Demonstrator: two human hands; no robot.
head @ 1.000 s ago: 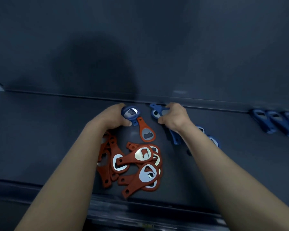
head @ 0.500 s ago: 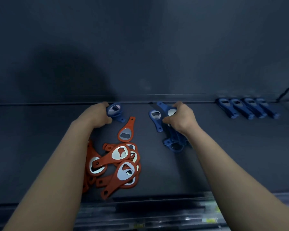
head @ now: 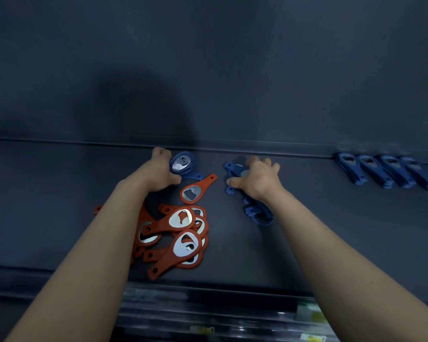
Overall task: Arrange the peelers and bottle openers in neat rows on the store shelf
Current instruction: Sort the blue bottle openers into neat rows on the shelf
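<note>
My left hand (head: 158,172) grips a blue bottle opener (head: 183,164) near the back of the dark shelf (head: 59,193). One orange opener (head: 197,190) lies just right of it. Below, a loose heap of several orange openers (head: 181,233) spreads partly under my left forearm. My right hand (head: 258,177) reaches over a cluster of blue openers (head: 257,211) with its fingers spread and bent, touching the ones at the back (head: 232,169). A neat row of several blue openers (head: 383,172) lies at the back right.
The shelf's back wall (head: 208,70) rises right behind my hands. A front lip with price tags (head: 309,314) runs along the bottom. Bare shelf surface lies to the left and between the blue cluster and the blue row.
My left hand has carried its blue opener a little further back. My right hand has spread its fingers over the blue cluster. The view has shifted left.
</note>
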